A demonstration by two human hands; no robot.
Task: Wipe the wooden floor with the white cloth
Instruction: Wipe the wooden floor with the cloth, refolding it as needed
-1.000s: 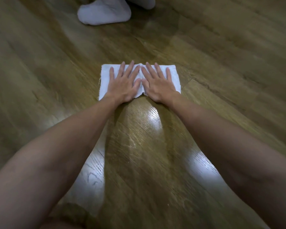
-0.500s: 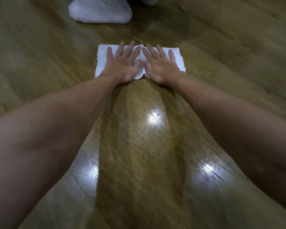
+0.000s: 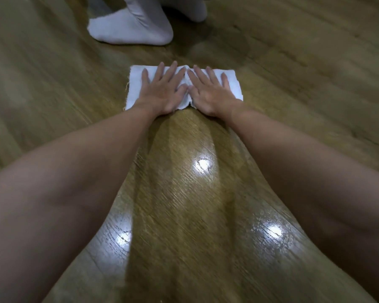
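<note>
A folded white cloth [image 3: 136, 88] lies flat on the wooden floor [image 3: 53, 101] ahead of me. My left hand [image 3: 162, 92] presses palm-down on its left half, fingers spread. My right hand [image 3: 210, 92] presses palm-down on its right half, thumb beside the left thumb. The cloth bunches a little between the two thumbs. Both arms are stretched forward. A damp, glossy streak runs along the floor from the cloth back toward me, with bright light reflections in it.
Another person's feet in white socks [image 3: 129, 29] stand on the floor just beyond the cloth, at the top middle. Wooden planks extend to the left and right of the cloth.
Both hands have pushed the cloth forward along the floor, nearer to the socked feet. The wet streak behind the cloth has grown longer.
</note>
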